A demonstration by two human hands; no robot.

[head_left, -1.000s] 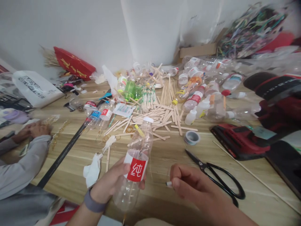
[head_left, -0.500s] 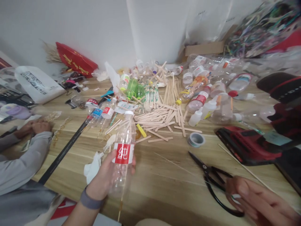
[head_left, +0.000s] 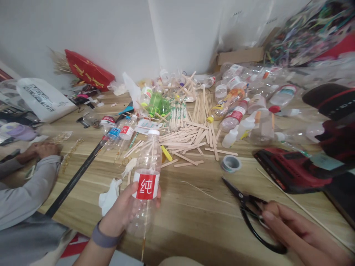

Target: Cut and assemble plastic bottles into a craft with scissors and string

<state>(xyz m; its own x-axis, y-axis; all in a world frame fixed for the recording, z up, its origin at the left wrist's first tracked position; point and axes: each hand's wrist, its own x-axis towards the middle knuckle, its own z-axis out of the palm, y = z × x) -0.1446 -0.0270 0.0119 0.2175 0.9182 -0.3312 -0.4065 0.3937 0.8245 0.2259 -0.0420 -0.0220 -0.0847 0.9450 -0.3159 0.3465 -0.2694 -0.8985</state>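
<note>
My left hand (head_left: 124, 205) is wrapped around a clear plastic bottle (head_left: 145, 160) with a white cap and a red-and-white label, held above the table. A thin pale stick (head_left: 143, 249) with an amber section extends below the bottle; whether it passes through or behind it I cannot tell. My right hand (head_left: 291, 229) is closed with fingertips pinched at the handles of black-handled scissors (head_left: 240, 197), which lie on the table with blades slightly apart. What the fingertips hold is hidden. A thin pale strand (head_left: 205, 192) lies left of the scissors.
Wooden craft sticks (head_left: 185, 142) are heaped mid-table behind the bottle. Many plastic bottles (head_left: 235, 114) crowd the right back. A tape roll (head_left: 231, 163) and a red-black power tool (head_left: 294, 171) stand at right. A co-worker's sleeve (head_left: 41, 184) is at left.
My right hand has shifted left and up onto the scissors' handles. A small white thing seen between its fingers is now mostly hidden. The strand has curved. The bottle stays in my left hand.
</note>
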